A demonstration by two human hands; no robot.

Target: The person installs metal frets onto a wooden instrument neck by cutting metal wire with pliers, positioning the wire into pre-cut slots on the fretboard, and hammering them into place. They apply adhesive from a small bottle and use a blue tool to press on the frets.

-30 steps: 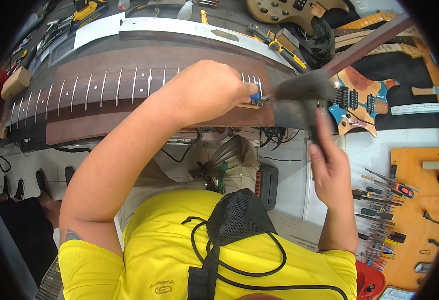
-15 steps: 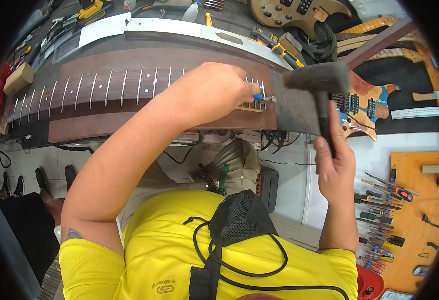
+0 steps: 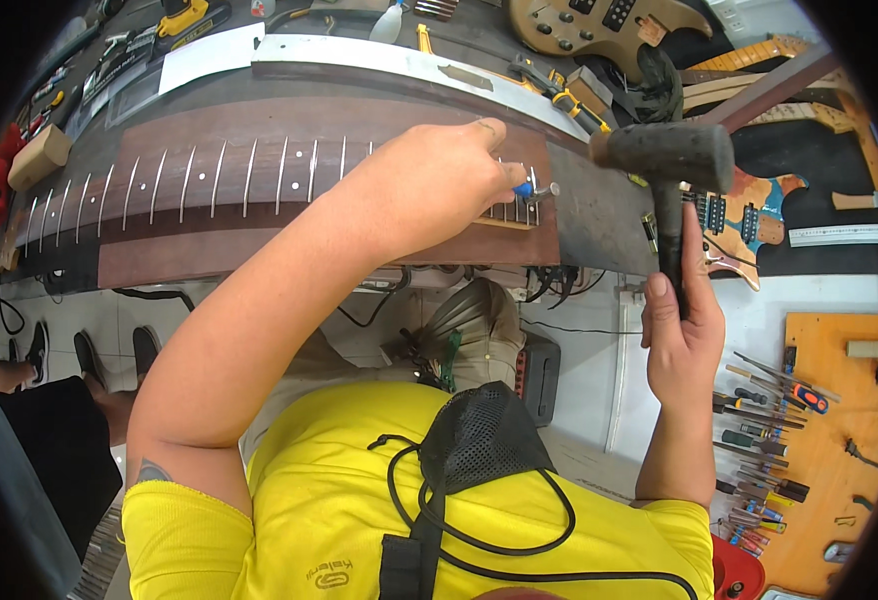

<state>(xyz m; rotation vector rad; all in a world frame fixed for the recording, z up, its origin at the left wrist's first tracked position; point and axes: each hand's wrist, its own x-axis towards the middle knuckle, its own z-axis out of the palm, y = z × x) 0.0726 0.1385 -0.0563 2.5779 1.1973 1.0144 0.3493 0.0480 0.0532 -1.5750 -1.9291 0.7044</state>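
Note:
My left hand point(image 3: 444, 185) is closed on a small blue-and-metal tool point(image 3: 526, 190) over the right end of a dark wooden fretboard point(image 3: 265, 195). The tool's round metal end juts out toward the right; its tip is hard to make out. Metal fret wires cross the fretboard, with pale dots between them. Beneath it lies a wider reddish-brown board point(image 3: 209, 255). My right hand point(image 3: 687, 325) grips the handle of a black mallet point(image 3: 667, 158), thumb and forefinger along the shaft. The mallet head is raised to the right of the tool, apart from it.
Behind the fretboard lie a long white strip point(image 3: 359, 52) and yellow-black pliers point(image 3: 569, 105). A blue-and-tan guitar body point(image 3: 754, 215) is at right, a gold one point(image 3: 579, 25) at back. Hand tools line an orange panel point(image 3: 829, 420). Another person's feet point(image 3: 89, 355) show at left.
The mallet and my right hand have shifted slightly right. My left hand and the blue tool have moved a little to the right along the fretboard's end.

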